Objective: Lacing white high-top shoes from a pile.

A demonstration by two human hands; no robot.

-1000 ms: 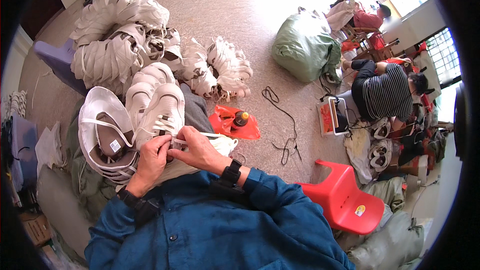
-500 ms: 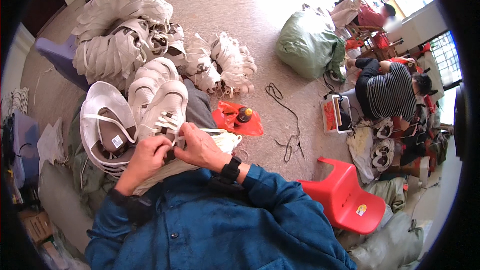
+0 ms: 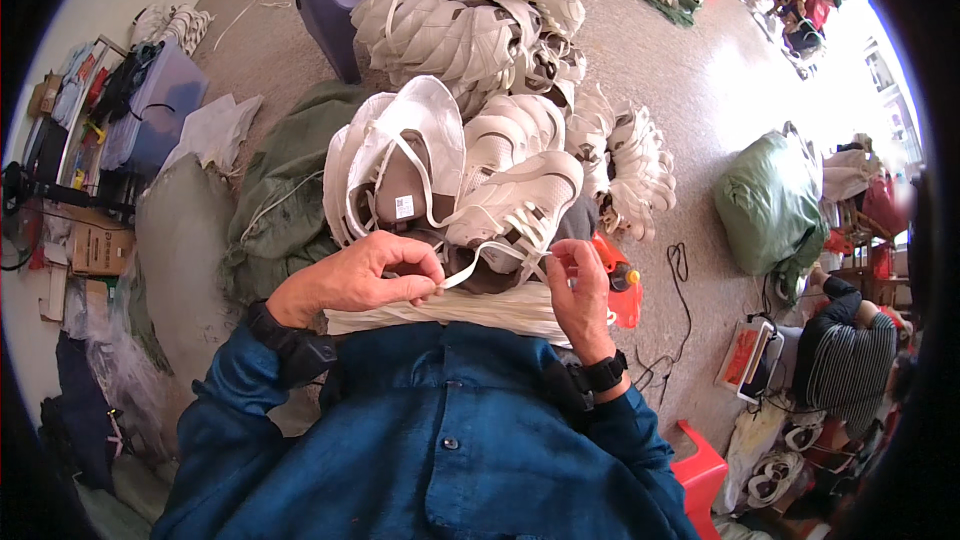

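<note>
A cream sneaker [image 3: 533, 187] lies in front of me, toe pointing away, with pale laces threaded through its eyelets. My left hand [image 3: 365, 278] is closed, pinching the end of a flat white shoelace [image 3: 463, 274] drawn out to the left of the shoe opening. On the other side, my right hand [image 3: 580, 298] has thumb and forefinger pinched on the lace at the shoe's right edge; the lace's end there is hard to see. Left of the sneaker stands a white shoe upper [image 3: 432, 112], open side up. Across my lap lies a bundle of cream laces [image 3: 455, 314].
Stacked cream shoes [image 3: 440, 35] sit beyond, by a purple chair [image 3: 335, 0]. A bottle in a red bag [image 3: 627, 305] stands at right, near a black cord [image 3: 680, 310] and a red stool [image 3: 700, 475]. A green sack [image 3: 765, 200] and a person in stripes [image 3: 850, 365] are farther right.
My hands have moved apart from being together at the laces, the left one pulling a lace leftward. The view has turned left, so everything sits farther right.
</note>
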